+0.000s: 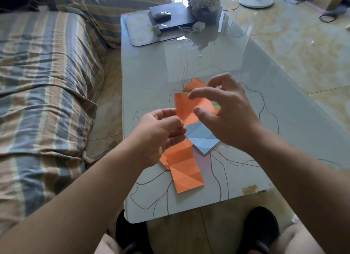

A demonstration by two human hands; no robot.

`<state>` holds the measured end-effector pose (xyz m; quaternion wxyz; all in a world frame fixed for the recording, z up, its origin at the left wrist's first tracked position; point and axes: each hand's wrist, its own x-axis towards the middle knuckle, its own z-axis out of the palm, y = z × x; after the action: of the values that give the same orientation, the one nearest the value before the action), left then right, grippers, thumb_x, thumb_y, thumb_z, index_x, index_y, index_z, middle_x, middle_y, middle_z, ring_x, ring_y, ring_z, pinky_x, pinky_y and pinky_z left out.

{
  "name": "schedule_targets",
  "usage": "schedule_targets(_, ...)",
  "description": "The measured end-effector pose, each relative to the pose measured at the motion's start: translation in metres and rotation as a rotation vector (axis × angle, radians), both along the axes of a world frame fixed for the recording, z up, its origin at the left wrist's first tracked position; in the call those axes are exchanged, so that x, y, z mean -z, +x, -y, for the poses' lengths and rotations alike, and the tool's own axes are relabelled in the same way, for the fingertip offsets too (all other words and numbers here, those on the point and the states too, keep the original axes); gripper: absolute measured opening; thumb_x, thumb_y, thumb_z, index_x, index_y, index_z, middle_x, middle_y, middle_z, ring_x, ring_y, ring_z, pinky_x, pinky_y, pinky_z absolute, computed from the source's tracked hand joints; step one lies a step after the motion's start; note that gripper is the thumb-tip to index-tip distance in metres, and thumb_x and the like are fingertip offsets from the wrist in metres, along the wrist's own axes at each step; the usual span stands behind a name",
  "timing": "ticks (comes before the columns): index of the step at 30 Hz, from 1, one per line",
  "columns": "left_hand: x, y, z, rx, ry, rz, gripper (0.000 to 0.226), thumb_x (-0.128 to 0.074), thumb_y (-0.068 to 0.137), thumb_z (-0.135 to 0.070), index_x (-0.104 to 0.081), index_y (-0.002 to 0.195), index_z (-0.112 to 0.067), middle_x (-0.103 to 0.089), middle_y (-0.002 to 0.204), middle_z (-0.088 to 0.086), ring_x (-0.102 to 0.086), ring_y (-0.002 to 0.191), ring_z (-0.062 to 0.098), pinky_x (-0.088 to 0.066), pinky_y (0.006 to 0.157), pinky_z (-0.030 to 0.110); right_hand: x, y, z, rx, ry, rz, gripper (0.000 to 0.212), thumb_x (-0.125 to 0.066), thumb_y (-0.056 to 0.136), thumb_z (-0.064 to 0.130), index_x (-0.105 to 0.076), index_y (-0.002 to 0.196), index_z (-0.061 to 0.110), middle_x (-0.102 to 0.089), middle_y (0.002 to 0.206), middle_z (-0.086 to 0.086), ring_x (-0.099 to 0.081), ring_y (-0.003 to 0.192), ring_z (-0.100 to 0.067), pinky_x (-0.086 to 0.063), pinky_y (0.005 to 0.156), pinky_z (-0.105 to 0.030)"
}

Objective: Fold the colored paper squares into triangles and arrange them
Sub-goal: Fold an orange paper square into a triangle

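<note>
My left hand (162, 132) pinches the lower left edge of an orange paper square (184, 107) and holds it up above the glass table (151, 79). My right hand (225, 113) hovers beside that sheet with its fingers spread and relaxed, holding nothing. Under the hands lie a creased light blue paper (200, 138), a creased orange paper (184, 172) near the front edge, and a pale pink sheet (203, 159) beneath them. An orange folded piece (195, 84) lies farther back. A bit of green paper (216, 105) peeks out by my right hand.
A striped sofa (47, 83) runs along the left of the table. At the far end sit a mat (140, 30), a black laptop (176, 16) with a mouse (162, 15) on it, and a white charger (198, 26). My shoes (261, 231) show below the table edge.
</note>
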<state>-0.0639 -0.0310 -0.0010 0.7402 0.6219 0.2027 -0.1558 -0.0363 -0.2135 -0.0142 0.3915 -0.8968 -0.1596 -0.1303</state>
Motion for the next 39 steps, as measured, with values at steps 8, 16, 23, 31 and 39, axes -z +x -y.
schedule_targets(8,0.008,-0.001,-0.013,0.252,0.67,0.343,0.019,-0.066,0.079,-0.018,-0.066,0.09,-0.033,-0.07,0.076,-0.006,-0.064,0.065,0.018,-0.052,0.061,0.038,-0.003,0.003,0.008,-0.128,-0.261,-0.342,0.087,-0.078,0.072,0.056,-0.033,0.147,0.065,-0.033,0.156,0.015,-0.032,0.142,-0.023,-0.038,0.116,-0.05)
schedule_targets(16,0.001,-0.003,-0.012,0.218,0.216,0.294,0.022,-0.064,0.079,-0.001,-0.079,0.086,-0.016,-0.069,0.087,0.015,-0.065,0.082,0.024,-0.059,0.091,0.045,-0.008,0.003,0.007,-0.172,0.305,-0.659,0.005,-0.081,0.087,0.017,-0.08,0.084,0.013,-0.077,0.081,-0.004,-0.068,0.074,-0.012,-0.055,0.071,-0.033)
schedule_targets(23,-0.001,-0.006,-0.01,0.181,-0.088,0.199,0.035,-0.056,0.091,0.02,-0.07,0.11,-0.006,-0.075,0.091,0.009,-0.071,0.08,0.019,-0.06,0.077,0.026,-0.014,0.001,0.006,-0.121,0.588,-0.982,0.01,-0.071,0.092,0.018,-0.075,0.085,0.013,-0.065,0.083,-0.015,-0.063,0.074,-0.029,-0.052,0.076,-0.05)
schedule_targets(31,-0.001,-0.005,-0.014,0.138,-0.093,0.207,0.014,-0.065,0.093,-0.001,-0.074,0.103,-0.005,-0.076,0.091,0.014,-0.072,0.082,0.02,-0.062,0.077,0.027,-0.014,0.0,0.005,-0.153,0.519,-0.939,0.009,-0.075,0.091,0.026,-0.076,0.088,0.018,-0.069,0.079,-0.002,-0.066,0.069,-0.014,-0.055,0.063,-0.031)
schedule_targets(39,0.001,-0.006,-0.014,0.25,0.079,0.239,0.019,-0.063,0.098,-0.004,-0.077,0.107,-0.013,-0.078,0.095,0.011,-0.071,0.088,0.02,-0.06,0.089,0.034,-0.01,-0.002,0.0,-0.184,0.378,-0.817,0.011,-0.077,0.092,0.024,-0.081,0.094,0.014,-0.073,0.078,-0.004,-0.063,0.067,-0.014,-0.049,0.065,-0.031)
